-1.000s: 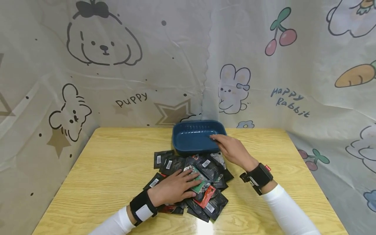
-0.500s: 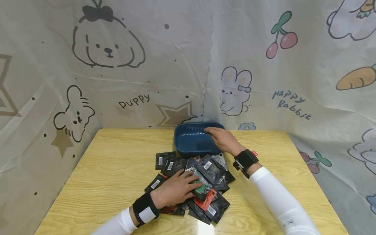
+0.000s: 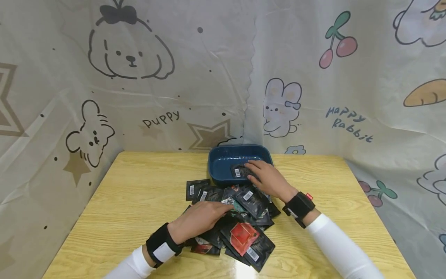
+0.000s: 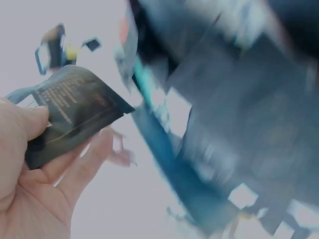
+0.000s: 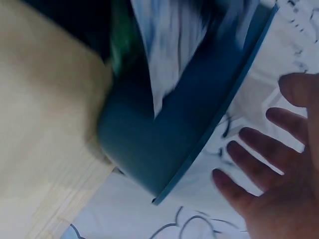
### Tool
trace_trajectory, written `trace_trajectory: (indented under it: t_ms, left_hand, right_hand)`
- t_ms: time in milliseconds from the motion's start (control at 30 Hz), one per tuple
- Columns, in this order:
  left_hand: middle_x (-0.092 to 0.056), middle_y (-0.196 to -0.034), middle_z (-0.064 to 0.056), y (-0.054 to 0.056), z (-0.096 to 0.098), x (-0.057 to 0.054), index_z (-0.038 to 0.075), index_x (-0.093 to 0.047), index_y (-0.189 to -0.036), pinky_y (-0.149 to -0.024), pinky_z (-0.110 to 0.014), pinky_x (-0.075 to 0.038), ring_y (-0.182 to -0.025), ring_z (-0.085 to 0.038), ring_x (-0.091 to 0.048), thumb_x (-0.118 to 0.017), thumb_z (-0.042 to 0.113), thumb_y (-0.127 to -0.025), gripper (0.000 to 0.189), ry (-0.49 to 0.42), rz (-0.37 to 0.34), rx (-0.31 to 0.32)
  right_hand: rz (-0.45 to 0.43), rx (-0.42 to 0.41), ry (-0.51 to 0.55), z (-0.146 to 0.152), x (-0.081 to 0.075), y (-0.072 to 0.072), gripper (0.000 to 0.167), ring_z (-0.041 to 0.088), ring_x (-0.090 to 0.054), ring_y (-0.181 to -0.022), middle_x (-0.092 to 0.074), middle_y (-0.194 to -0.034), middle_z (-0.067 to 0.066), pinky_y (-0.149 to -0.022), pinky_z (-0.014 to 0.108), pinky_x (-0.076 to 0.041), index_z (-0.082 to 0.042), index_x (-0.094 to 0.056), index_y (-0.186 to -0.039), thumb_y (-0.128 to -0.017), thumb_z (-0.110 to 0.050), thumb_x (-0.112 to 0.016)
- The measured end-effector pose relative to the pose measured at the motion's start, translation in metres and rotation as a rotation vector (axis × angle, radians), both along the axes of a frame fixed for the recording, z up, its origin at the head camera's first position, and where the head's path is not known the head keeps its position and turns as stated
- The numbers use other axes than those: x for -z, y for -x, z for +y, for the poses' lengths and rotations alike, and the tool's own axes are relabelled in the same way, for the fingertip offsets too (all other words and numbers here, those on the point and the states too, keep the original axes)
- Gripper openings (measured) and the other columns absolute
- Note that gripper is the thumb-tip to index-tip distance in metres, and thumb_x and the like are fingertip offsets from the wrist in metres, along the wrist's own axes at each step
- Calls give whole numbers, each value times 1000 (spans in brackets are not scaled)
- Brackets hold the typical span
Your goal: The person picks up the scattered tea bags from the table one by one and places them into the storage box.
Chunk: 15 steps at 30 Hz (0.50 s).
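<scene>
A red packet (image 3: 244,237) tops the near side of the pile of packets (image 3: 253,202), which sits just on the near side of the blue tub (image 3: 219,167), presumably for short reaches. At the pile's left, the left hand (image 3: 196,219) pinches a black packet (image 4: 75,107) between thumb and fingers, probably to steady the floppy pouch (the thumb partly hides its label (image 4: 30,101)). Farther right, the right hand (image 3: 271,180), fingers spread and gripping nothing, is over the tub's near right. Inside, a dark packet (image 3: 238,171) lies just beside those fingers; raised walls likely stop it sliding.
</scene>
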State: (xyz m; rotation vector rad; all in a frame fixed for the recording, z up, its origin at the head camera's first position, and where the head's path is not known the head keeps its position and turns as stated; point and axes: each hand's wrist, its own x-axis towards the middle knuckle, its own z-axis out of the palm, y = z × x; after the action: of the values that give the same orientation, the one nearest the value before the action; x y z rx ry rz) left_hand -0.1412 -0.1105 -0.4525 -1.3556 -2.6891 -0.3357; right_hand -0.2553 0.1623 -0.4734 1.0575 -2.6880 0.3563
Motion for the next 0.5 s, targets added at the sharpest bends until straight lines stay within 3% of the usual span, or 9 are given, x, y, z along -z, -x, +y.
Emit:
trace_trajectory:
  t_ms: [133,267,367,500]
  left_hand:
    - [-70,-113,-6,13,-13,-22,8,-55,-137,-73,-30,-57,-90,-15,-68,-63,-2,-91,48,-55,79,-59]
    - [-69,-106,-11,37,-22,-33,3,-46,-143,-62,-29,-54,-74,-15,-65,-66,-8,-85,63,-68,145,-140]
    - [-66,-119,-16,60,-22,-33,2,-42,-146,-68,-32,-56,-84,-20,-66,-68,-8,-83,69,-50,150,-190]
    - [-53,-139,-16,91,-15,-29,2,-40,-147,-88,-41,-53,-115,-29,-60,-65,-2,-89,63,-36,132,-222]
  right_hand:
    - [40,-74,38,13,5,-41,40,29,-52,-123,-56,-134,11,-103,47,-42,-11,-61,-132,-97,-29,-61]
    - [-43,-125,7,22,12,-73,55,31,-49,-127,-51,-140,14,-103,50,-41,-11,-57,-137,-93,-44,-64]
    - [-110,-128,-36,23,21,-87,66,33,-46,-131,-45,-146,16,-104,49,-41,-12,-51,-143,-91,-50,-64]
    - [-124,-105,-32,21,30,-91,59,31,-48,-129,-46,-145,16,-103,46,-44,-12,-49,-144,-95,-42,-61]
